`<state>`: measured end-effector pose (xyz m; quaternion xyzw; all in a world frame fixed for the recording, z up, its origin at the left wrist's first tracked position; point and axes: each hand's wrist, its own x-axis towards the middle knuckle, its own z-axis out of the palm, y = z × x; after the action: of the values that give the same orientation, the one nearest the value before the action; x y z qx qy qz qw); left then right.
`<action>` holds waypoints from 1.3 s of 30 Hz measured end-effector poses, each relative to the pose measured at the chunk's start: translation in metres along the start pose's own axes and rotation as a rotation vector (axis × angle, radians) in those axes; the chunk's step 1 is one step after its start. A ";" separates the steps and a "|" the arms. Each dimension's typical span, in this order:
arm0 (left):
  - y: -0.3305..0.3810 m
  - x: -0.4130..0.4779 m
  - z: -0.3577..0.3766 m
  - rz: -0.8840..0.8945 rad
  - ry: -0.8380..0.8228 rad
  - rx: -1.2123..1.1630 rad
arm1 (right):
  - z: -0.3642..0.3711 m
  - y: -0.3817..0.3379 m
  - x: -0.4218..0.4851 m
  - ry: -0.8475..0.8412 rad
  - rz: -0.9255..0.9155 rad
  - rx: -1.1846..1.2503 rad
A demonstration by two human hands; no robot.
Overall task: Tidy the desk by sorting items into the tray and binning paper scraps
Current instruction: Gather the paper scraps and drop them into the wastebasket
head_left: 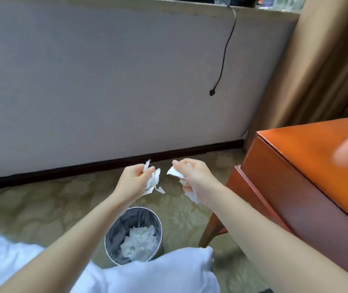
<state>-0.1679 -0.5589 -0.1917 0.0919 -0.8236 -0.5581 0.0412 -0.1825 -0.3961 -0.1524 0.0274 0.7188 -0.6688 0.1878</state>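
Nearest, a round silver metal bin [113, 240] on the carpet holds crumpled white paper scraps [139, 242]. Farther, above it, the left hand [134, 178] pinches torn white paper [155, 181]; the right hand [194, 178] pinches another white piece [174, 172]. No writing is readable.

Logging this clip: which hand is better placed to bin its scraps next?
Probably the left hand: its scraps line up with the bin; the right hand holds its own nearer the desk.

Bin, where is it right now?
In the head view, the bin stands on the carpet at lower centre, just left of the wooden desk.
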 end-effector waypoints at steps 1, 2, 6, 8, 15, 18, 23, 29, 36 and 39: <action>-0.017 0.004 -0.002 -0.044 0.002 -0.008 | 0.009 0.010 0.009 -0.002 0.033 -0.012; -0.035 0.008 -0.002 -0.089 0.006 -0.019 | 0.016 0.020 0.018 -0.002 0.067 -0.023; -0.100 0.027 -0.002 -0.244 0.040 -0.030 | 0.041 0.063 0.052 -0.005 0.195 -0.034; -0.131 0.036 0.001 -0.328 0.054 -0.029 | 0.050 0.085 0.067 0.011 0.262 0.005; -0.230 0.052 0.007 -0.473 0.058 0.126 | 0.079 0.164 0.109 0.059 0.433 0.136; -0.264 0.062 0.007 -0.529 0.076 0.144 | 0.094 0.200 0.127 0.094 0.495 0.120; -0.309 0.069 0.024 -0.622 -0.003 0.172 | 0.117 0.241 0.154 0.125 0.566 0.047; -0.343 0.067 0.039 -0.780 -0.189 0.163 | 0.137 0.280 0.170 0.163 0.615 -0.074; -0.364 0.067 0.041 -0.858 -0.226 0.086 | 0.144 0.308 0.177 0.106 0.701 -0.091; -0.359 0.072 0.040 -0.821 -0.263 0.142 | 0.139 0.305 0.177 0.057 0.719 -0.134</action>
<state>-0.2079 -0.6661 -0.5418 0.3426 -0.7534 -0.4769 -0.2959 -0.2256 -0.5374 -0.5015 0.2846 0.7105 -0.5103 0.3922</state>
